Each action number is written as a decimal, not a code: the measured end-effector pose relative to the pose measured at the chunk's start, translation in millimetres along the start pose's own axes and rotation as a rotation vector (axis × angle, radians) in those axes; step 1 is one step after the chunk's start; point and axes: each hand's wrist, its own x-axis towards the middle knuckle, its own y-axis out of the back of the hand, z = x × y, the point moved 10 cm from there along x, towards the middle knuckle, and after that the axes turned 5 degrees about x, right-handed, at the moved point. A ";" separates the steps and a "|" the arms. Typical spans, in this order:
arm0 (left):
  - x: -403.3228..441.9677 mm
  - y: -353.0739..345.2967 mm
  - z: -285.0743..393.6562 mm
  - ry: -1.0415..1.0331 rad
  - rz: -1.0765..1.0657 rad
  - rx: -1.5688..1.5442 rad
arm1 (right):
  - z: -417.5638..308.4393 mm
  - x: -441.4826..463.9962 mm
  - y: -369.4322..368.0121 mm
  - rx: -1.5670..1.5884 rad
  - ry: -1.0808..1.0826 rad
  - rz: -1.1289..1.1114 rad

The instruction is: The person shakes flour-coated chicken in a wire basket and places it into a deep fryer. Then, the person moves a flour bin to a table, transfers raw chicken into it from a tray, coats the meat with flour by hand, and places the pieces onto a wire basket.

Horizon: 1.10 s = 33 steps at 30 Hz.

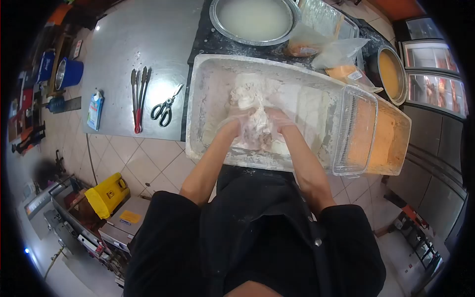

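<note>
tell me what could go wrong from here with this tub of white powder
Powder could spill over the near rim of the tub if the left hand and right hand toss it briskly. Some might also drift into the basin of cloudy liquid just beyond the far rim.

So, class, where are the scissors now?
Head view, left side: the scissors lie on the metal table, between the red-handled tongs and the large tub.
</note>
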 end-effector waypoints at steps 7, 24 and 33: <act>5.3 24.3 22.1 -0.378 0.305 -0.246 | -51.4 -7.9 21.2 -0.098 0.230 0.113; -0.6 -27.5 -22.4 -0.126 -0.222 -0.144 | -13.9 -43.0 2.2 -0.157 0.151 -0.110; 13.0 58.4 21.8 -0.106 0.173 -0.188 | -61.2 -28.2 79.3 -0.249 0.309 -0.011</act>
